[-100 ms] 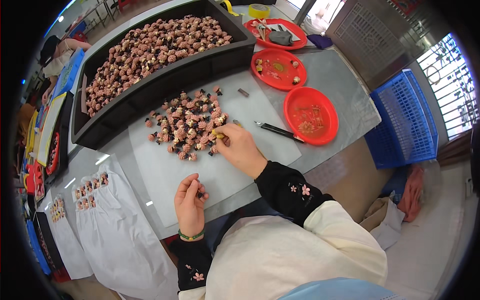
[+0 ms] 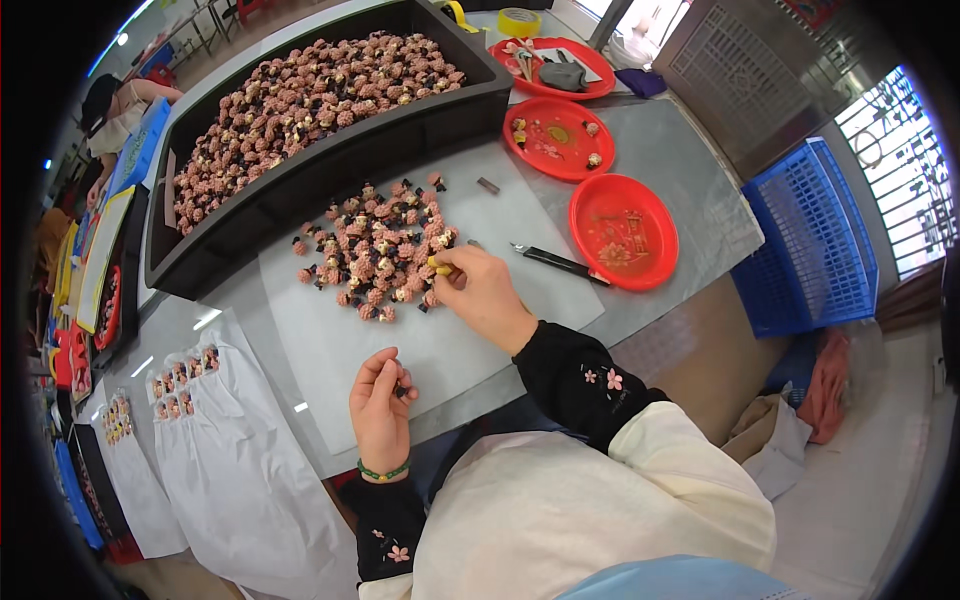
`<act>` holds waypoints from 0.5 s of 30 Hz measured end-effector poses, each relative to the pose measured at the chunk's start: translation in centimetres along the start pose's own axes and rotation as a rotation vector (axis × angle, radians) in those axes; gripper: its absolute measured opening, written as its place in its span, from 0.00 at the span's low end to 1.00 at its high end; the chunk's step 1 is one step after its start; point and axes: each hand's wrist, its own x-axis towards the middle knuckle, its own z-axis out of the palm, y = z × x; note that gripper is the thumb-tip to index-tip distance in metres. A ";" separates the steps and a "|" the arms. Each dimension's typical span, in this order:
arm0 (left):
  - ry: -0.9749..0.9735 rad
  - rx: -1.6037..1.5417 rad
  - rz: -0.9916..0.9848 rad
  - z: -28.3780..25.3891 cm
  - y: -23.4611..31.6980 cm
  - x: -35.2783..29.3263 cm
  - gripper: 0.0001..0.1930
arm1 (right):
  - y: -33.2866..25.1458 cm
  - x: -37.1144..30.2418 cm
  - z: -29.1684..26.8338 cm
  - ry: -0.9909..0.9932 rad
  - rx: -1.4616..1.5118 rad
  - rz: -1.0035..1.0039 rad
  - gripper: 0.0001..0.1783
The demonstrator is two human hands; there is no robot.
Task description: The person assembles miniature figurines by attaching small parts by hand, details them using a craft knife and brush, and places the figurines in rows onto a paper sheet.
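Note:
A loose pile of small pink curly-haired figurines (image 2: 370, 250) with dark and cream parts lies on a white sheet (image 2: 480, 350). At the pile's right edge is my right hand (image 2: 485, 295), its thumb and forefinger pinched together. Something yellow covers its fingertips, and whatever sits between them is hidden. Nearer to me, my left hand (image 2: 380, 405) is closed around a small dark figurine (image 2: 402, 390), mostly covered by the fingers. A black-handled craft knife (image 2: 560, 263) rests to the right of my right hand.
Behind the pile stands a big dark bin (image 2: 330, 165) full of similar figurines. Red plates (image 2: 655, 265) line the right side, one holding a few pieces. White cloth-like sheets (image 2: 230, 450) with bagged figurines (image 2: 185, 372) hang at left. A blue crate (image 2: 810, 240) stands beyond the table's right edge.

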 end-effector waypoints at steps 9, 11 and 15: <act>0.016 0.010 0.006 0.2 0.1 -0.3 0.08 | 0.1 -0.2 0.3 0.003 -0.222 -0.202 0.11; 0.054 0.023 0.016 0.0 0.2 -0.5 0.09 | -0.5 -0.5 0.3 -0.007 -0.196 -0.165 0.11; 0.043 0.145 0.125 -0.3 -0.1 0.0 0.15 | -2.5 -1.8 -0.4 -0.264 0.731 0.496 0.10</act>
